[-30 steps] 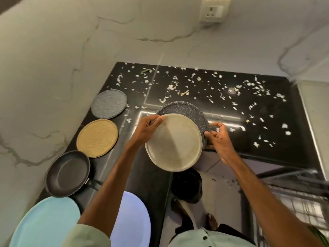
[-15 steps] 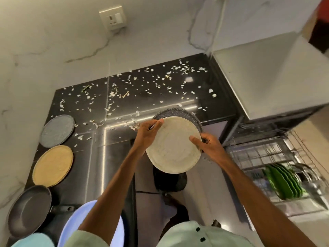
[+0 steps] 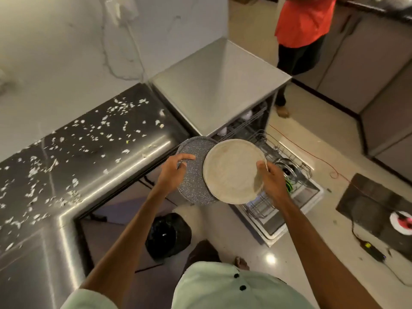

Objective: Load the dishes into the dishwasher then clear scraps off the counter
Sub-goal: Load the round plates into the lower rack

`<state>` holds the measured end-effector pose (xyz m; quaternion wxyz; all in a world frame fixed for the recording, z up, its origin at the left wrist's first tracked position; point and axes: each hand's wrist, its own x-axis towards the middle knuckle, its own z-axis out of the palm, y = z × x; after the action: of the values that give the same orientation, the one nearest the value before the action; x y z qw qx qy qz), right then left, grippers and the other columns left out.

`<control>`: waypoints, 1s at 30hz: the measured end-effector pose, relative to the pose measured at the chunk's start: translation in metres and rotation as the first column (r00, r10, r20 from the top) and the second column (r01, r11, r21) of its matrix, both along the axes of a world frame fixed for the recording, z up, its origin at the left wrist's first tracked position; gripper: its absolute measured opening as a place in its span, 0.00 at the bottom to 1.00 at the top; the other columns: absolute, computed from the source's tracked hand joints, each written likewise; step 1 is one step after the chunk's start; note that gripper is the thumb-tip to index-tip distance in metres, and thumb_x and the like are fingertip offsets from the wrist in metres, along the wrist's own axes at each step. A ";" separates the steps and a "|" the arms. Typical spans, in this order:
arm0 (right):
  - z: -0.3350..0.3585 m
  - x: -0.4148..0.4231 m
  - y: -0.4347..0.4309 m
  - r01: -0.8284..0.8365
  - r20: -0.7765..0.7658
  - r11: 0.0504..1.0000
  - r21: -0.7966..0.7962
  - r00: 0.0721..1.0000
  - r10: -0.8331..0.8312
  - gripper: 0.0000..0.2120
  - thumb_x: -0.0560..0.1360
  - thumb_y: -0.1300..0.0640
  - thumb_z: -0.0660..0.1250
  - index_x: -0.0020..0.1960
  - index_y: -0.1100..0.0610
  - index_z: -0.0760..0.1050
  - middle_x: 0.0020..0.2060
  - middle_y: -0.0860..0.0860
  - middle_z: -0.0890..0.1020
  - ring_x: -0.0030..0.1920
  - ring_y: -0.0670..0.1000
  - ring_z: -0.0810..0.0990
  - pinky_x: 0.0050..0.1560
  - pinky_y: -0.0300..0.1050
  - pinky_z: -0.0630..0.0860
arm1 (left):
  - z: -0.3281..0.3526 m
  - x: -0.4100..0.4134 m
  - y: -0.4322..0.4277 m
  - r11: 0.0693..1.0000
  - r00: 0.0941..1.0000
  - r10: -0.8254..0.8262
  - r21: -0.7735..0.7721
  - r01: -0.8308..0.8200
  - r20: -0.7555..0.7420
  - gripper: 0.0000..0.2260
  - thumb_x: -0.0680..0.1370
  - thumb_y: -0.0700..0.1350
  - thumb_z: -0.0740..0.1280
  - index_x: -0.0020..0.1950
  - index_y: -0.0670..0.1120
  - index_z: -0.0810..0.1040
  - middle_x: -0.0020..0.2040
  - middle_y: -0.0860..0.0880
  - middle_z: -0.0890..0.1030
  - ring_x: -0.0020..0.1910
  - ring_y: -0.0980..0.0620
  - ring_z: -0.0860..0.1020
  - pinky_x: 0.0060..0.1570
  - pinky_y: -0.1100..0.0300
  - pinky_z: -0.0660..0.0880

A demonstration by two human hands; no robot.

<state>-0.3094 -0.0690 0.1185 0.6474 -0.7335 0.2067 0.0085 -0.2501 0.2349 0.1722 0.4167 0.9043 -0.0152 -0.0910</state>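
My left hand (image 3: 174,172) grips the left edge of a grey speckled plate (image 3: 194,181). My right hand (image 3: 270,182) holds the right rim of a cream plate (image 3: 229,170), which overlaps the grey one on its right. Both plates hang in the air over the floor, beside the pulled-out lower rack (image 3: 278,175) of the open dishwasher (image 3: 218,90). Green plates (image 3: 289,186) stand in the rack, mostly hidden behind my right hand. White scraps (image 3: 107,130) are scattered over the black counter (image 3: 93,157) to the left.
A black-lined bin (image 3: 168,236) stands on the floor under the counter edge. A person in an orange top (image 3: 305,21) stands at the back right. A dark mat (image 3: 376,204) with a cable and a red wire lie on the floor at the right.
I have turned right toward the dishwasher. The two plates, stacked before, have slid apart, the cream one shifting right over the rack. The other dishes on the counter have left the view.
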 end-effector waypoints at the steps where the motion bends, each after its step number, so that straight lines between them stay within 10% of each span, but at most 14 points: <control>1: -0.003 -0.001 -0.009 0.040 -0.018 0.999 0.002 0.999 -0.040 0.19 0.83 0.45 0.62 0.50 0.61 0.78 0.40 0.53 0.78 0.43 0.53 0.77 0.40 0.52 0.76 | -0.002 0.008 -0.014 0.999 0.999 -0.033 0.032 0.033 0.010 0.18 0.81 0.36 0.60 0.58 0.56 0.83 0.58 0.56 0.82 0.34 0.55 0.76 0.36 0.58 0.73; 6: -0.021 0.010 -0.041 0.162 -0.085 0.986 -0.034 0.983 -0.165 0.13 0.84 0.50 0.61 0.54 0.58 0.79 0.43 0.51 0.79 0.46 0.54 0.79 0.46 0.56 0.80 | -0.014 0.049 -0.068 0.955 0.960 -0.269 0.152 0.256 0.071 0.20 0.78 0.29 0.59 0.61 0.45 0.84 0.51 0.43 0.85 0.32 0.61 0.77 0.34 0.65 0.74; 9: -0.033 0.029 -0.058 0.173 -0.111 0.977 -0.126 0.976 -0.187 0.14 0.84 0.49 0.60 0.56 0.58 0.78 0.46 0.53 0.79 0.46 0.52 0.78 0.43 0.52 0.78 | -0.028 0.073 -0.089 0.931 0.945 -0.323 0.192 0.309 0.045 0.20 0.79 0.28 0.58 0.62 0.43 0.83 0.58 0.47 0.82 0.50 0.58 0.80 0.55 0.56 0.79; 18: -0.080 0.121 -0.091 0.023 -0.285 0.917 -0.398 0.947 -0.147 0.08 0.83 0.57 0.60 0.49 0.59 0.74 0.43 0.55 0.78 0.45 0.58 0.78 0.38 0.44 0.73 | -0.114 0.163 -0.126 0.851 0.907 -0.378 0.314 0.420 -0.188 0.23 0.78 0.29 0.59 0.65 0.50 0.80 0.59 0.47 0.72 0.57 0.49 0.73 0.52 0.54 0.74; 30: -0.085 0.186 -0.116 0.027 -0.443 0.907 -0.421 0.866 -0.231 0.17 0.76 0.67 0.61 0.63 0.61 0.76 0.55 0.59 0.81 0.55 0.61 0.79 0.51 0.53 0.77 | -0.163 0.228 -0.183 0.806 0.826 -0.470 0.232 0.545 -0.311 0.23 0.72 0.29 0.62 0.62 0.47 0.81 0.56 0.43 0.74 0.56 0.43 0.72 0.46 0.52 0.72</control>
<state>-0.1236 -0.1849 0.0333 0.4098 -0.8089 0.4085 0.1044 -0.0222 0.0515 0.0097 0.2279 0.9029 -0.1933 -0.3090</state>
